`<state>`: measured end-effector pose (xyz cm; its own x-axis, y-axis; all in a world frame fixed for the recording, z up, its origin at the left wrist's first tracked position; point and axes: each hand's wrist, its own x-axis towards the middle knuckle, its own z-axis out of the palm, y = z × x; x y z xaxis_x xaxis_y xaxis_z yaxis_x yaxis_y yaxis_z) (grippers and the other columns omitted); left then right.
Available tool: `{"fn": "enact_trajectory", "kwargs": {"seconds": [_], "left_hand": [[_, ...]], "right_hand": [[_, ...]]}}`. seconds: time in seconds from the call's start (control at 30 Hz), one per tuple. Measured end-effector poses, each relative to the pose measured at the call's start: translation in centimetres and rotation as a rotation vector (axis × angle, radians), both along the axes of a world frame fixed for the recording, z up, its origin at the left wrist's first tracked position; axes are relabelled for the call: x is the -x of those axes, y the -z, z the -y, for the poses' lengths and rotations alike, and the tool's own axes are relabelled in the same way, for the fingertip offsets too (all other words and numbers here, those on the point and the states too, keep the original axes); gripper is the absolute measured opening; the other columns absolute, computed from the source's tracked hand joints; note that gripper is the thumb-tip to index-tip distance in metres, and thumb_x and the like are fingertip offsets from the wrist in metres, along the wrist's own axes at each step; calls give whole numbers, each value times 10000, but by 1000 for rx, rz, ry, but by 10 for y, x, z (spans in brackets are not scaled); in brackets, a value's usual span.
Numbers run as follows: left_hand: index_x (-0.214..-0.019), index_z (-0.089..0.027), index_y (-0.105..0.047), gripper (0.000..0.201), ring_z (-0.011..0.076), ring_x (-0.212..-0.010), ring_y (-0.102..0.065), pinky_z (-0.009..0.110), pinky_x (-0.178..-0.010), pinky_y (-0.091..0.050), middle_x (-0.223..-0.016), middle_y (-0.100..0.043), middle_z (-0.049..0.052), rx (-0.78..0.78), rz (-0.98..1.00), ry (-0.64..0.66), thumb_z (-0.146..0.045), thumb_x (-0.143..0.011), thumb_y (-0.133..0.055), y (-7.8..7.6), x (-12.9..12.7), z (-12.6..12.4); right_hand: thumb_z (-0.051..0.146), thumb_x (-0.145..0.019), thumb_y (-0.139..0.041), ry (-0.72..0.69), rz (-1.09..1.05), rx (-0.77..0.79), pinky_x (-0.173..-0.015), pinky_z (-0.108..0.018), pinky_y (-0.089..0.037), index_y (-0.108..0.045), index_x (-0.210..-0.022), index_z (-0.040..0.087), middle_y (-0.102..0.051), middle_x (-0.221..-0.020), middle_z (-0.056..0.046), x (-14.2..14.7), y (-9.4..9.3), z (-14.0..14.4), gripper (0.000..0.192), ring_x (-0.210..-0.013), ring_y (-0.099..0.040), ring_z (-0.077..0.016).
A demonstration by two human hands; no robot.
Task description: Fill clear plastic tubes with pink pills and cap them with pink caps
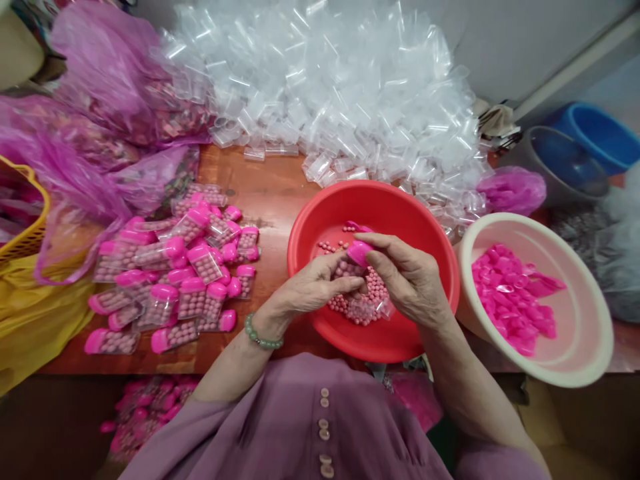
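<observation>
Head view, red basin (380, 207), wooden table (267, 193), grey wall (500, 40)

In hands (310, 287) (413, 283): clear bottle (347, 268), hot-pink cap (359, 253). Under hands: red basin (390, 205), dusty-pink beads (379, 287). Right of hands: cream bucket (593, 317), hot-pink lids (515, 303). Beyond hands: colourless containers (320, 80).

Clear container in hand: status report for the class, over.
Left grip on container, beads inside; right grip on pink cap. Left thumb partly hides container. Red basin below.

Forearms (227, 365) converging forward; left hand (320, 281) curled in a grip, right hand (414, 281) facing it, thumb and fingers pinched.
</observation>
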<state>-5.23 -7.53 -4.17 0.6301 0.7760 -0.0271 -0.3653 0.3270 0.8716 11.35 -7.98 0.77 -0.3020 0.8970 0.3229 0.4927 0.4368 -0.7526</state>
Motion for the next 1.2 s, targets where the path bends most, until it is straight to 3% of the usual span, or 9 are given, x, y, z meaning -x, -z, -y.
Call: {"fn": "enact_trajectory", "kwargs": {"seconds": [0.37,0.47,0.67,0.77,0.87,1.03,1.2], "left_hand": [[-896,-119,-583,405,89,-658,-559,236,-656,-461,-754,-602,16,34,19,36,-498,-823,-704,3,3,-3],[-871,-119,-591,424,86,-654,-556,226,-647,-457,-749,-599,12,51,49,40,-518,-804,-717,6,3,-3],[-808,-119,-610,385,110,-670,-587,233,-646,-470,-728,-611,26,202,112,19,-471,-770,-761,3,0,-2],[-777,-123,-597,420,110,-655,-584,238,-649,-474,-703,-610,20,254,142,-25,-486,-716,-799,0,-3,0],[-715,-119,-591,445,104,-604,-555,242,-608,-458,-668,-595,24,220,138,17,-527,-735,-768,-2,-5,2],[-711,-118,-589,468,96,-593,-537,232,-585,-440,-661,-584,23,204,128,37,-553,-733,-762,-4,-8,4],[-730,-115,-591,458,96,-613,-544,221,-587,-434,-678,-588,21,195,161,54,-543,-752,-754,1,-11,9]], "right_hand": [[176,-961,-518,-97,246,-141,-849,-300,-550,-631,-1154,190,-718,-992,-64,-5,2,-3,224,-915,-682,-151],[221,-968,-512,-134,322,-164,-871,-335,-546,-587,-1218,192,-703,-1039,-86,-6,0,-3,262,-969,-672,-179],[498,-810,-681,-188,526,-239,-916,-495,-515,-354,-1428,123,-614,-1263,-216,1,9,1,794,-1152,-601,-345],[391,-829,-612,-126,612,-389,-838,-496,-510,-297,-1443,94,-645,-1154,-213,5,18,1,752,-1028,-632,-341],[343,-815,-570,-112,594,-477,-771,-455,-516,-301,-1438,104,-661,-1042,-172,6,21,2,720,-909,-641,-305],[316,-803,-576,-86,581,-552,-715,-403,-518,-363,-1410,120,-658,-930,-128,2,16,5,673,-828,-630,-268],[334,-804,-571,-102,605,-582,-722,-409,-526,-350,-1425,90,-665,-939,-146,2,16,10,702,-824,-629,-273]]}}
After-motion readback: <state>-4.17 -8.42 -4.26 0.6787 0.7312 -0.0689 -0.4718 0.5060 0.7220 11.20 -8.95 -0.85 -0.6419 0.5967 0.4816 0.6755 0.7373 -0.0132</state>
